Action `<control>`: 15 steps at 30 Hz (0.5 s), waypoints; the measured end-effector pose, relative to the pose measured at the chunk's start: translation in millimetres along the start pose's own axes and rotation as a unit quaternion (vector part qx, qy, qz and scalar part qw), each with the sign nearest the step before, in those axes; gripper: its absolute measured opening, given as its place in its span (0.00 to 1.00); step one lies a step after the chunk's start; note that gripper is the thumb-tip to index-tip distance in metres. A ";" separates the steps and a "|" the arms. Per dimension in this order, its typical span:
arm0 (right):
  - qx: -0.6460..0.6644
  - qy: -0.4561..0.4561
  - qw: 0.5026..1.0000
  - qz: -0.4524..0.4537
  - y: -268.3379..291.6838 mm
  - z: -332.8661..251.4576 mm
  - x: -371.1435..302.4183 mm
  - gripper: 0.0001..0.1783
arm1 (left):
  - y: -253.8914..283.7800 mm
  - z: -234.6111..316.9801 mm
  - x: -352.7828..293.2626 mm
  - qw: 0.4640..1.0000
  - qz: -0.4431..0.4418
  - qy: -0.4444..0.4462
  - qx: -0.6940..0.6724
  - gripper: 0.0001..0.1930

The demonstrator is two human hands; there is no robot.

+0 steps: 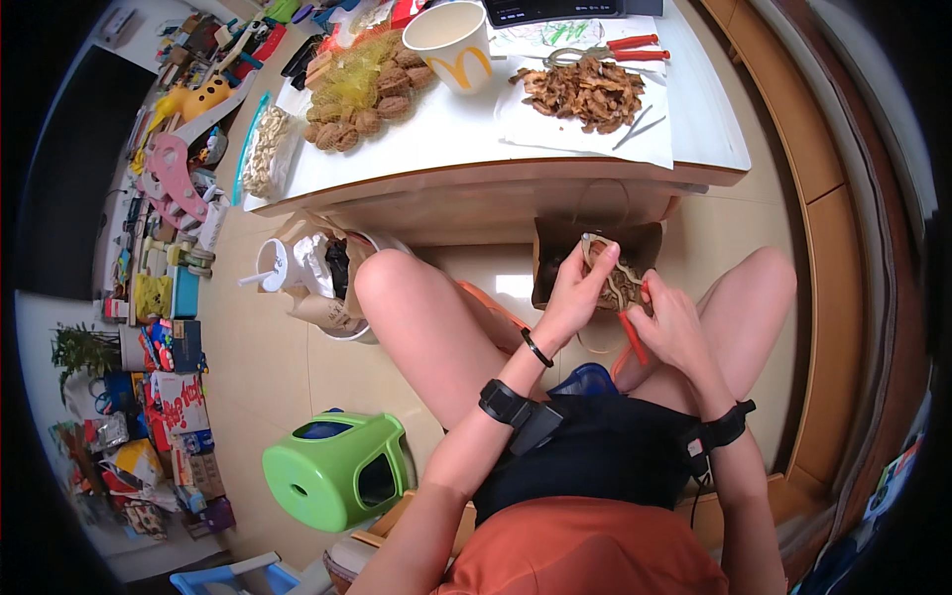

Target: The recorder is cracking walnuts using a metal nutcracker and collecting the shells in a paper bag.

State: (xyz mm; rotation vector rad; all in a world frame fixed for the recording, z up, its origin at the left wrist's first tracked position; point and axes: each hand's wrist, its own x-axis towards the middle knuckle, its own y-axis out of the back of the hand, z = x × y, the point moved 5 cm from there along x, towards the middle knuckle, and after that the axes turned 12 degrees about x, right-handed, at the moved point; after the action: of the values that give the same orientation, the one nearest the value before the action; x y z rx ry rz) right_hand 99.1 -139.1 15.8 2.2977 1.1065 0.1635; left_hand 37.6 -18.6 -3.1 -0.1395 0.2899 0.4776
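Note:
Between my knees, both hands work at a metal nutcracker (632,337) with red handles. My right hand (675,319) is closed around the handles. At the metal head, my left hand (573,293) has its fingers and thumb pinched together; whether a walnut sits in the jaws is hidden. An open brown paper bag (548,263) stands just beneath, its inside dark. On the white table (446,162) ahead, walnuts (337,135) lie in and beside a yellow net. Brown broken pieces (585,94) are heaped on white paper next to a second red-handled tool (635,50).
A paper cup (448,50) stands among the table things, with a zip bag of pale pieces (266,149) at the left edge. Left of my knee is a bin (342,322) holding packaging and a lidded cup. A green stool (332,471) sits lower left.

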 end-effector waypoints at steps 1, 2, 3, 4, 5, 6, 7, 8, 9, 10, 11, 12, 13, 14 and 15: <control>-0.003 0.001 1.000 0.000 -0.2 -1.0 0.5 0.15 | -1.0 -2.6 2.7 0.999 0.014 -0.029 0.006 0.13; -0.006 0.002 1.000 0.000 -0.4 -1.9 1.3 0.15 | -0.9 -4.8 5.3 0.998 0.027 -0.058 0.012 0.13; -0.006 0.004 1.000 -0.001 0.2 -1.4 1.7 0.15 | -2.5 -3.4 4.9 0.998 0.026 -0.049 0.015 0.13; 0.003 -0.001 1.000 -0.011 0.1 -0.1 2.2 0.16 | -3.6 -4.3 5.7 0.998 0.028 -0.050 0.014 0.13; 0.013 -0.006 1.000 -0.020 -0.4 0.3 3.0 0.16 | -4.6 -3.6 6.5 0.997 0.036 -0.070 0.010 0.13; 0.012 -0.005 1.000 -0.021 0.6 -1.7 3.4 0.16 | -5.5 -3.0 6.8 0.995 0.044 -0.090 0.006 0.13; 0.034 -0.018 0.999 -0.036 0.8 -3.7 3.4 0.19 | -6.1 -3.4 6.4 0.995 0.048 -0.090 0.012 0.13; 0.057 -0.031 0.997 -0.050 0.6 -5.5 3.4 0.22 | -5.8 -3.5 5.7 0.995 0.049 -0.091 0.012 0.13; 0.056 -0.031 0.997 -0.051 0.6 -7.9 3.0 0.22 | -6.0 -4.5 4.7 0.995 0.045 -0.089 0.016 0.14; 0.026 -0.025 0.997 -0.065 -0.9 -10.9 2.5 0.24 | -6.4 -5.3 4.2 0.995 0.042 -0.088 0.021 0.14; -0.005 -0.018 0.997 -0.078 -2.6 -12.7 2.6 0.27 | -5.2 -5.7 4.4 0.994 0.052 -0.095 0.025 0.14; -0.006 -0.019 0.997 -0.078 -3.2 -12.7 3.2 0.27 | -4.9 -7.0 4.5 0.994 0.052 -0.095 0.023 0.14; -0.014 -0.034 0.996 -0.077 -4.1 -10.5 4.1 0.29 | -3.8 -8.0 4.3 0.994 0.053 -0.096 0.026 0.14; -0.022 -0.050 0.996 -0.075 -5.1 -7.9 4.8 0.30 | -2.9 -8.6 4.1 0.993 0.055 -0.097 0.029 0.15; -0.022 -0.051 0.995 -0.077 -7.2 -5.1 4.8 0.30 | -2.7 -9.7 4.2 0.994 0.056 -0.095 0.027 0.15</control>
State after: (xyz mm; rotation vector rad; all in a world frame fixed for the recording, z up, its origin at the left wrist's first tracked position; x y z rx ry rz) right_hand 95.6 -129.7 15.4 2.1455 1.2099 0.0105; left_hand 40.0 -21.1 -13.4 -0.0239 0.1252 0.5895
